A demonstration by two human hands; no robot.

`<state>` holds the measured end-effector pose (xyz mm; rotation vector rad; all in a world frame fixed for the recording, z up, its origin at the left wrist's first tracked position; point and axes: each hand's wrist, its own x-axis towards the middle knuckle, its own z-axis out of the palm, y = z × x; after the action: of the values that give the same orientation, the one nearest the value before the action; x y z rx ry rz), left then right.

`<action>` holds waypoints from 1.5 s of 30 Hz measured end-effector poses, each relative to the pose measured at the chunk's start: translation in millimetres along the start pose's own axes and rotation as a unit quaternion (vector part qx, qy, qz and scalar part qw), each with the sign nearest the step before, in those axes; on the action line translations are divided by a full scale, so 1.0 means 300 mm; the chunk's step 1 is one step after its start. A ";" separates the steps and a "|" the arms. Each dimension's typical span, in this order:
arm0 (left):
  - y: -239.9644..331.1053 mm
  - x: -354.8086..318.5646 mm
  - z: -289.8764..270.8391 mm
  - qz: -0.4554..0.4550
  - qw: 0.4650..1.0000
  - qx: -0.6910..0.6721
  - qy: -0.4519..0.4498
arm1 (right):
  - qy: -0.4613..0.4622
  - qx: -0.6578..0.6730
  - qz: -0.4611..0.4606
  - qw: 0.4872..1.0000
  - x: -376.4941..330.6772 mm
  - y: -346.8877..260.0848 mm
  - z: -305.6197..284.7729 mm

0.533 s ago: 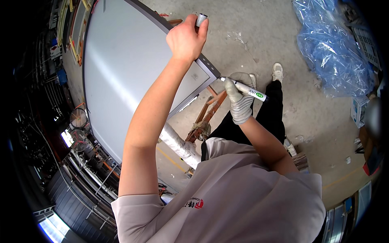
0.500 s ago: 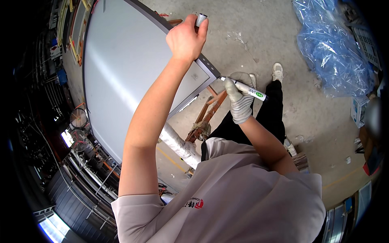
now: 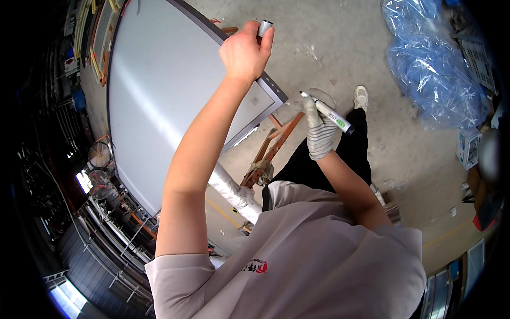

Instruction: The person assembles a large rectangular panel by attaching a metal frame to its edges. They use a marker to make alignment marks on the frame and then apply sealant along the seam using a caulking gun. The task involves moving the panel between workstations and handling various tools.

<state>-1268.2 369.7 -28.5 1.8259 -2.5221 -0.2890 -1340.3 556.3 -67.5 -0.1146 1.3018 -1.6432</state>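
My bare left hand (image 3: 244,51) is closed around a pale marker cap (image 3: 265,27) with a dark end, held over the dark edge frame of a large grey panel (image 3: 154,69). My right hand (image 3: 320,125), in a light striped work glove, grips a white paint marker (image 3: 330,114) with a green mark and a black end. The marker's dark tip points up and left, a short way off the panel's near right corner, touching nothing. Several small holes line the frame by that corner.
A wooden stand (image 3: 276,139) shows under the panel's corner, near a silver wrapped tube (image 3: 234,192). Crumpled blue plastic sheeting (image 3: 435,69) lies on the concrete floor at the right. Fans (image 3: 100,155) and metal profiles stand at the left.
My right hand has drawn the marker away from the panel's corner, to the right. My left hand has hardly moved and still holds the cap.
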 end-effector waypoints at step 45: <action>-0.008 -0.018 -0.019 0.041 0.994 -0.085 0.061 | -0.461 -0.295 -0.106 0.830 0.276 -0.244 -0.008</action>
<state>-1263.6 373.3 -22.7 1.6215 -2.4015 -0.3658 -1428.8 492.5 -50.7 -1.3025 0.9665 -1.0210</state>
